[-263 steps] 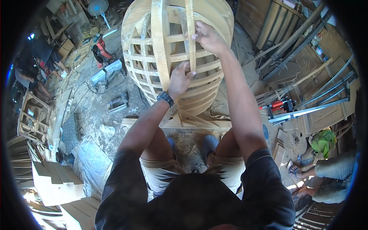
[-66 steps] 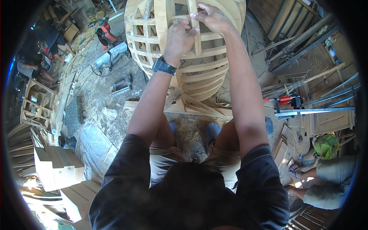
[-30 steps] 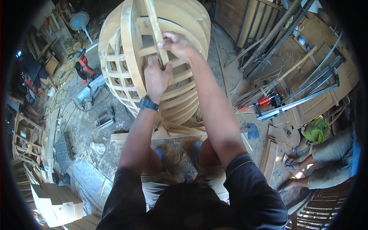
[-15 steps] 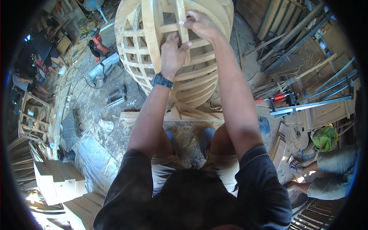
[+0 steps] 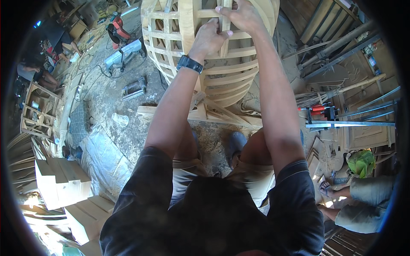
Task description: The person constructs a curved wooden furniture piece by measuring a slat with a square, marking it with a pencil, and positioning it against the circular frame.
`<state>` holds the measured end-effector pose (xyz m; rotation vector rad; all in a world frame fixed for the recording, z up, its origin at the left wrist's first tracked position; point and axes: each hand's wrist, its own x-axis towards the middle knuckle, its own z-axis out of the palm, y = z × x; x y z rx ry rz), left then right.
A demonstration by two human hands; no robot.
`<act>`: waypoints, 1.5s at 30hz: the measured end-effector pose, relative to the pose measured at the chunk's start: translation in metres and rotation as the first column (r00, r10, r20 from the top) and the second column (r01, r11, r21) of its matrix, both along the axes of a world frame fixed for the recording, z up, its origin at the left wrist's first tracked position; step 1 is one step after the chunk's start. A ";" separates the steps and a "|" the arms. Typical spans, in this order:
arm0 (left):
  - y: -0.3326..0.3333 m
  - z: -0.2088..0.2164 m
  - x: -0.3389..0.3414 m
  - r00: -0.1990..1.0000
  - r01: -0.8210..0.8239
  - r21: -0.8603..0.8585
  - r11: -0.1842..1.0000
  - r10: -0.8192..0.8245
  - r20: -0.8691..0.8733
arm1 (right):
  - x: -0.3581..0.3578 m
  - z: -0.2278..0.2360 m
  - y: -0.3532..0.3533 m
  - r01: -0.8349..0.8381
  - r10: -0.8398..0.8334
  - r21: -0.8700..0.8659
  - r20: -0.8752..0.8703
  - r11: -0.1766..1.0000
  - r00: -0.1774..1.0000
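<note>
A large rounded wooden frame [image 5: 188, 32] with curved ribs and a lattice side stands in front of me, its top cut off by the picture's edge. Against its ribs lies a short upright wooden slat [image 5: 224, 45]. My left hand [image 5: 209, 40], below a dark wristwatch, is closed on the slat, its thumb across the front and its fingers partly hidden. Higher up, my right hand [image 5: 245, 18] pinches the same slat from the right side.
Loose boards [image 5: 147, 110] lie at the frame's base. A red power saw [image 5: 119, 32] and a metal cylindrical tool [image 5: 134, 87] are on the left floor. Cardboard boxes [image 5: 64, 183] stand lower left. Clamps [image 5: 324, 112] lie right, above another person's legs [image 5: 363, 205]. People sit far left.
The view has shifted, so the frame and both hands appear higher and farther right. Both hands stay on the slat.
</note>
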<state>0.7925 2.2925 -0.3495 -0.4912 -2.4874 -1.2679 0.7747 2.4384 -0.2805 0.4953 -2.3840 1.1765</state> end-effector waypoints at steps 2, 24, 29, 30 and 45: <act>-0.001 0.003 0.000 0.999 -0.031 -0.080 0.996 0.033 0.029 | 0.000 -0.002 -0.002 -0.002 0.002 0.002 0.000 1.000 1.000; 0.011 -0.018 0.005 0.931 -0.104 0.012 0.994 0.102 -0.350 | 0.001 -0.001 -0.007 0.020 -0.019 0.126 -0.009 0.992 1.000; 0.010 -0.015 0.006 0.959 -0.028 0.114 0.993 0.059 -0.278 | -0.015 -0.015 -0.007 0.048 -0.029 0.162 -0.120 0.986 0.992; 0.009 -0.015 0.005 0.945 -0.026 0.132 0.991 0.067 -0.321 | -0.016 -0.014 -0.009 0.027 -0.013 0.159 -0.088 0.987 0.996; 0.020 -0.018 0.016 0.974 -0.058 0.288 0.956 0.117 -0.194 | -0.007 -0.009 -0.013 0.044 -0.039 0.091 -0.053 0.995 0.998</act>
